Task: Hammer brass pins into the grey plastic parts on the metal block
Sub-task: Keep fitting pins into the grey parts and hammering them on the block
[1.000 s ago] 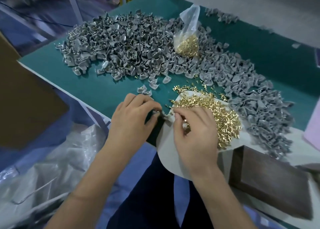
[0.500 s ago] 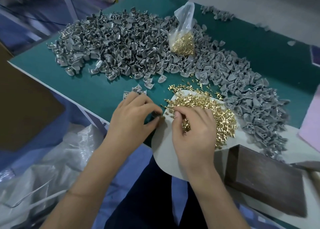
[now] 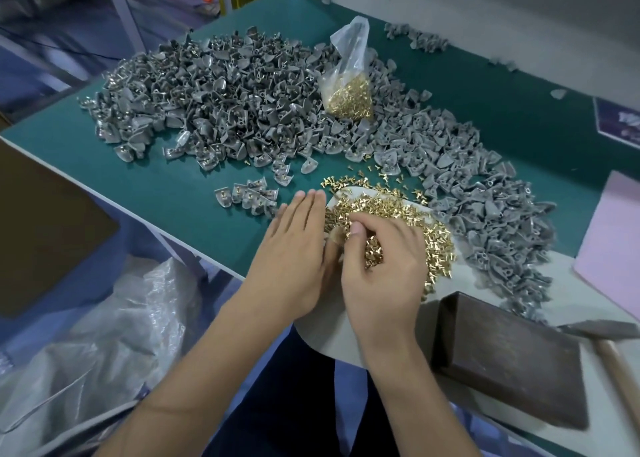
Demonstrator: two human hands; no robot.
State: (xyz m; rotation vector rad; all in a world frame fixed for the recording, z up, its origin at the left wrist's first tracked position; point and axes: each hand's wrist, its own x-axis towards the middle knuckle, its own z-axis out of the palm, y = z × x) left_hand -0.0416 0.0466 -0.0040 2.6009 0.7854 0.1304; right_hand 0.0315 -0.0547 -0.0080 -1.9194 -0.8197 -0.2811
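Left hand: flat, fingers straight, on worktop.
Right hand: fingers curled, pinching in brass pins.
Metal block: right of right hand.

Shiny brass pins, matt grey plastic parts, dull dark metal block, crinkled clear plastic bag, matt green tabletop.

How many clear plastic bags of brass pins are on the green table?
1. The clear plastic bag of brass pins stands among the grey plastic parts at the far side of the green table. More may be buried.
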